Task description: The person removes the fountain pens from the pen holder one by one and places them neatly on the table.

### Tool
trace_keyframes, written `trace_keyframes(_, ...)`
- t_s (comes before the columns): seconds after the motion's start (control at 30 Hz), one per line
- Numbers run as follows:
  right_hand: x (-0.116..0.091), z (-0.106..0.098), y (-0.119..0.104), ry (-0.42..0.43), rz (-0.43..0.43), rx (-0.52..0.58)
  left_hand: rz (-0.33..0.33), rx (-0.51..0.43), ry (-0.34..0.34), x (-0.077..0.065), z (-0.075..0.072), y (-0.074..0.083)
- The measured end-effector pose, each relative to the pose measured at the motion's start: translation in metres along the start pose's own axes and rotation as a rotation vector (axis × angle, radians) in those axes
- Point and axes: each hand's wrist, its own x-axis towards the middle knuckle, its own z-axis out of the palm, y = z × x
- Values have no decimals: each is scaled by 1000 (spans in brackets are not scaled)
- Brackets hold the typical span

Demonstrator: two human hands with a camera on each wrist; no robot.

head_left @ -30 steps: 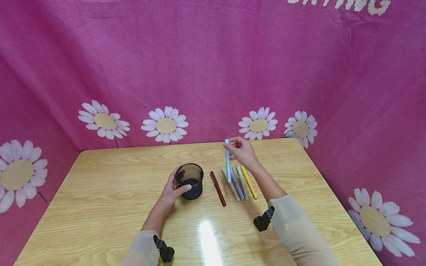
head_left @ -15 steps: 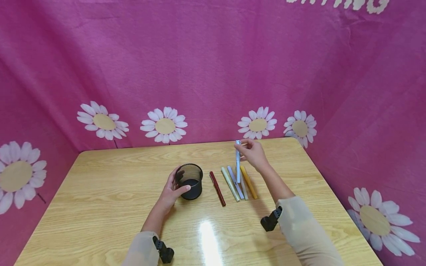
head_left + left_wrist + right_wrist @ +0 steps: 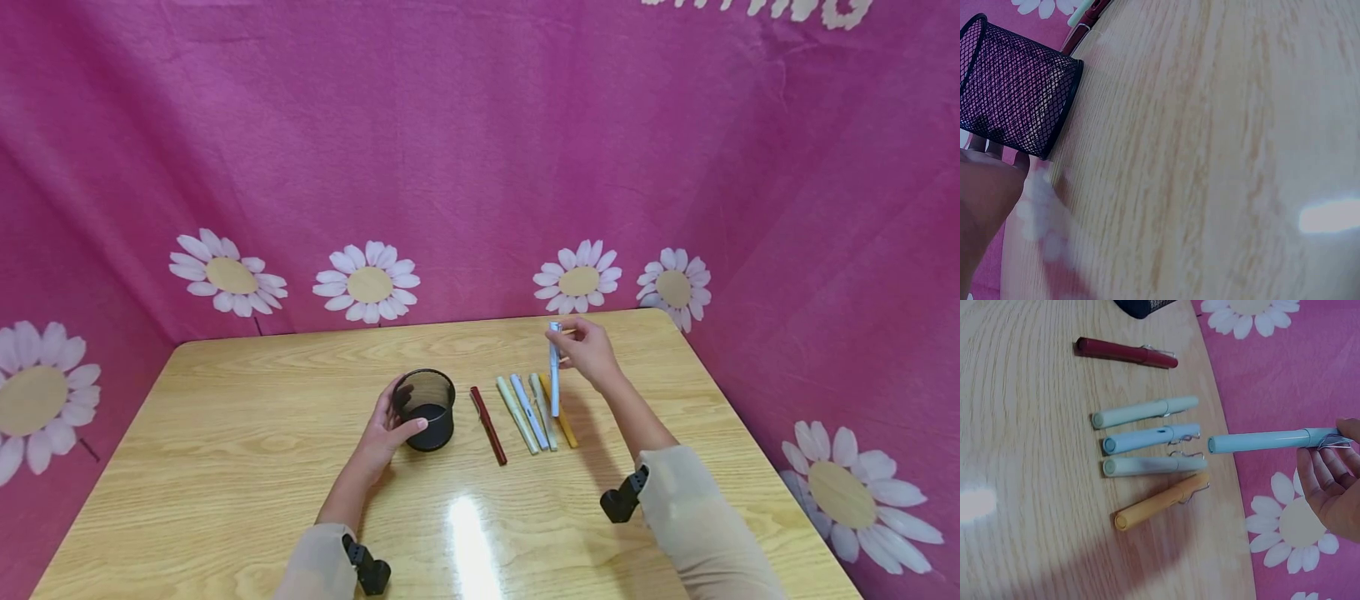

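Observation:
My left hand (image 3: 381,440) grips a black mesh pen cup (image 3: 441,430), thumb over the near rim and fingers round its far left side. The cup stands upright on the table, and its mesh wall (image 3: 1019,87) shows in the left wrist view. Between thumb and fingers, my right hand (image 3: 591,352) pinches a light blue pen (image 3: 1260,441) by its clip end. That pen hangs nearly vertical above the right part of a row: a pale green pen (image 3: 1141,412), a blue pen (image 3: 1147,437), another pale green pen (image 3: 1154,465) and a yellow-orange pen (image 3: 1163,501).
Between cup and row lies a dark red pen (image 3: 489,427) on the wooden table (image 3: 247,433). A pink cloth (image 3: 465,167) with printed daisies hangs behind the table's far edge and along both sides.
My right hand has moved right with the light blue pen, from over the row's left end to near the yellow-orange pen. My left hand stays on the cup.

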Motion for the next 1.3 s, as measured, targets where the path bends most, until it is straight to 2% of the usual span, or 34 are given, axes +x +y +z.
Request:
trace_keyframes(0.67,0,-17,28,11,56,-88,12,0,-6,-1,1,1)
trace_keyframes(1.03,-2,-21,47,3,112,-123,8,18,2,-1,1,0)
trace_keyframes(1.3,-3,-23,55,16,119,-146,18,14,4,0,1,-1)
